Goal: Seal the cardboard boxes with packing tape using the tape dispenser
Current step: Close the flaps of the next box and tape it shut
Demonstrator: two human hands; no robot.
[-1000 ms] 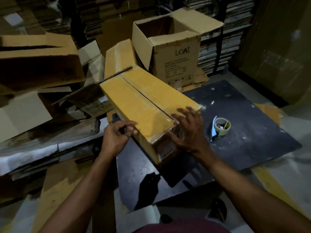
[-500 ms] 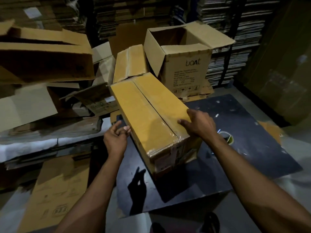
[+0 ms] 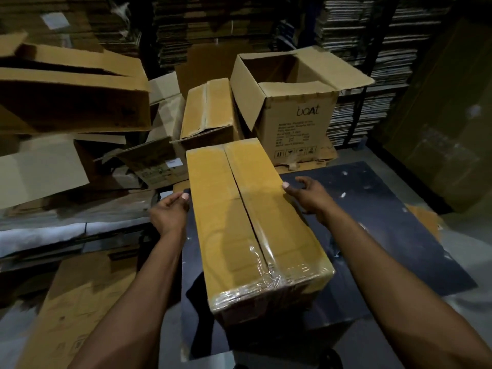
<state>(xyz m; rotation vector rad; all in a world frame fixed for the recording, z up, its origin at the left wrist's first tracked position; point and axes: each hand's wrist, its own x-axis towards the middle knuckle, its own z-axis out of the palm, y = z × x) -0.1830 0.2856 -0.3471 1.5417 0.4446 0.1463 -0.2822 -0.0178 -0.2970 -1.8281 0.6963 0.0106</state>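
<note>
Cardboard box (image 3: 247, 222) sits mid-frame on the dark worktop (image 3: 386, 235), left hand (image 3: 170, 213) and right hand (image 3: 306, 194) gripping its sides; overhanging the near edge, it could tip if shoved.

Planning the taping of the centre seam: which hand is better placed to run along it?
Right, probably. The right hand has its thumb on the box top edge, nearer the seam; the left hand grips the far side wall.

Dim storeroom: racks of stacked flattened cardboard (image 3: 356, 49) along back wall, grey floor (image 3: 452, 262), dark mat (image 3: 386, 235) laid over it.
</note>
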